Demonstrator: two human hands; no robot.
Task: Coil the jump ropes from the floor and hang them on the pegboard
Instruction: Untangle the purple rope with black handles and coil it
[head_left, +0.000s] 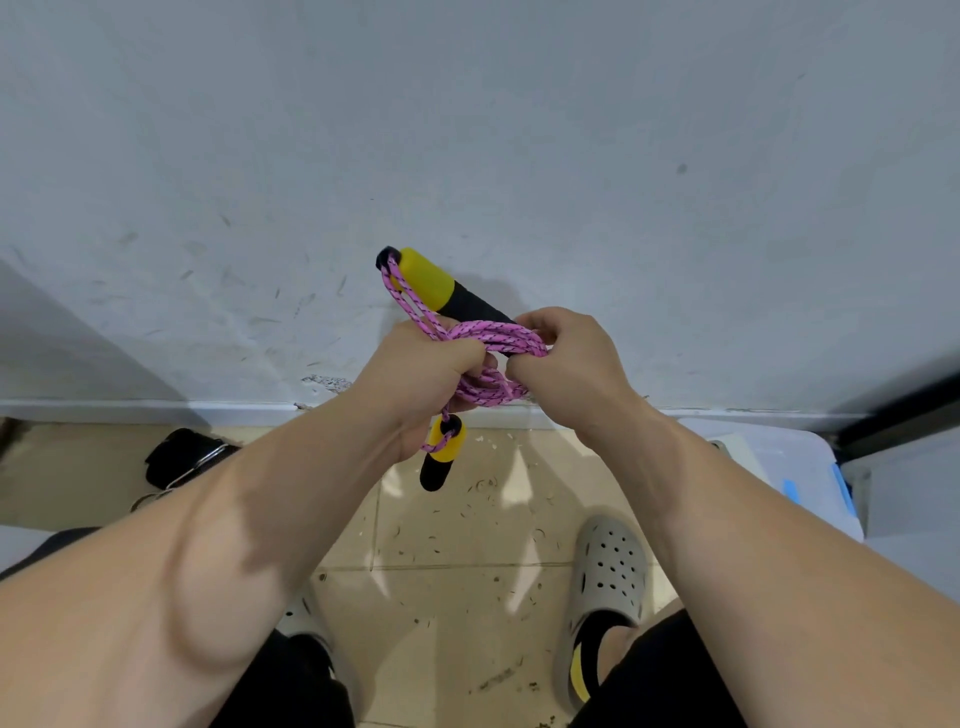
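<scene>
A pink jump rope (493, 338) with dark flecks is bunched in several loops between my two hands, in front of a grey wall. My left hand (421, 364) grips the loops from the left. My right hand (566, 358) pinches the wrapped strands from the right. One yellow-and-black handle (436, 286) sticks up and to the left above my hands. The other handle (441, 457) hangs down below my left hand. No pegboard is in view.
The scuffed grey wall (467, 156) meets a tiled floor (447, 545) strewn with small debris. A black strap with metal rings (182, 460) lies at the left. A pale plastic bin (795, 467) stands at the right. My feet wear grey clogs (608, 571).
</scene>
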